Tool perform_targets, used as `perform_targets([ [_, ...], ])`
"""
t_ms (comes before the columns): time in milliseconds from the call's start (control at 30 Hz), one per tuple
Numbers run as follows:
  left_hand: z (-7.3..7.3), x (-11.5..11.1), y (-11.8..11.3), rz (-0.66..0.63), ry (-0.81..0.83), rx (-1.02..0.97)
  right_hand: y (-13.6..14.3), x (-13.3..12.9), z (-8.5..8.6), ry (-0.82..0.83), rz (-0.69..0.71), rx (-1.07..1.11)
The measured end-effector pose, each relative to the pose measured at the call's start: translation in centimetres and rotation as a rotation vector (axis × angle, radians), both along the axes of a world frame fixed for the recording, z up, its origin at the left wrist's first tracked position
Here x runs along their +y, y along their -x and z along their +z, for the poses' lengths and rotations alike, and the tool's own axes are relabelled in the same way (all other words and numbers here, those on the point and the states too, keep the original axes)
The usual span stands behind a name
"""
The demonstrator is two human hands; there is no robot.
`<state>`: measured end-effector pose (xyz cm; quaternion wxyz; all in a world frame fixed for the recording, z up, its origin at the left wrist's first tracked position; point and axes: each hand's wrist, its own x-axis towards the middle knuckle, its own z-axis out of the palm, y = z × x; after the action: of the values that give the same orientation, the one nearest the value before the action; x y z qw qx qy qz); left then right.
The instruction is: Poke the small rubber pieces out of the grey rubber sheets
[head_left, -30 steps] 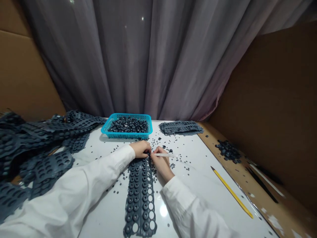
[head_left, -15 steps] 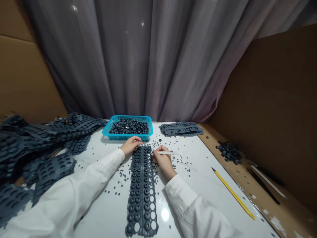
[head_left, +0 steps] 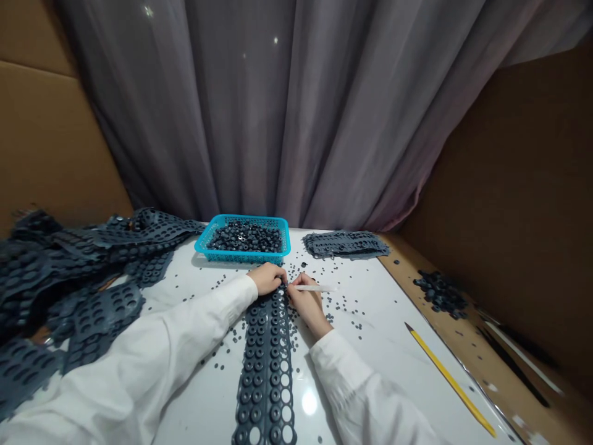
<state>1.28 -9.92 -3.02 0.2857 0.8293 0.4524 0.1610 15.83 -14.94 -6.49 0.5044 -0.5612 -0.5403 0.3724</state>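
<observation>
A long dark-grey moulded rubber sheet lies lengthwise in front of me, bearing rows of round ring-like parts. Open round holes run down its right edge, and one more shows at the near left. My left hand covers the sheet's far end, its fingers curled down onto the far right corner. Just right of that corner, my right hand grips a white pen-like stick between thumb and fingers. The stick's tip is hidden by the fingers at the sheet's edge.
Behind the sheet stands a blue basket of small black rubber parts. Stacked punched sheets lie at the back right, a heap of sheets at left. A yellow pencil-like tool and a black pile are at right. Small discs litter the white tabletop.
My left hand has moved right, from the sheet's far left corner to its far right corner, beside the right hand. The right hand still holds the stick in nearly the same place.
</observation>
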Motion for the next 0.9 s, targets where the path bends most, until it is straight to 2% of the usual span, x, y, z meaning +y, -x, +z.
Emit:
perform_targets([
  [133, 0.4, -0.5, -0.2, -0.126, -0.096, 0.126, 0.0, 0.1, -0.2, -0.014, -0.002, -0.009],
  [267, 0.3, -0.7, -0.3, -0.155, -0.158, 0.185, 0.0, 0.0, -0.2, -0.024, -0.009, -0.018],
  [500, -0.1, 0.0, -0.3, -0.134, -0.147, 0.063, 0.0, -0.1, -0.1, -0.048, -0.015, -0.034],
  [600, 0.1, -0.2, 0.0, -0.056, -0.125, -0.082, 0.0, -0.1, 0.0, -0.066, -0.017, -0.044],
  [767, 0.3, -1.6, 1.5, 0.273, -0.136, -0.381, 0.0, -0.2, 0.1, -0.059, -0.018, -0.019],
  [900, 0.0, -1.7, 2.3, 0.359, 0.042, -0.53, 0.0, 0.1, 0.6, 0.0, -0.032, 0.052],
])
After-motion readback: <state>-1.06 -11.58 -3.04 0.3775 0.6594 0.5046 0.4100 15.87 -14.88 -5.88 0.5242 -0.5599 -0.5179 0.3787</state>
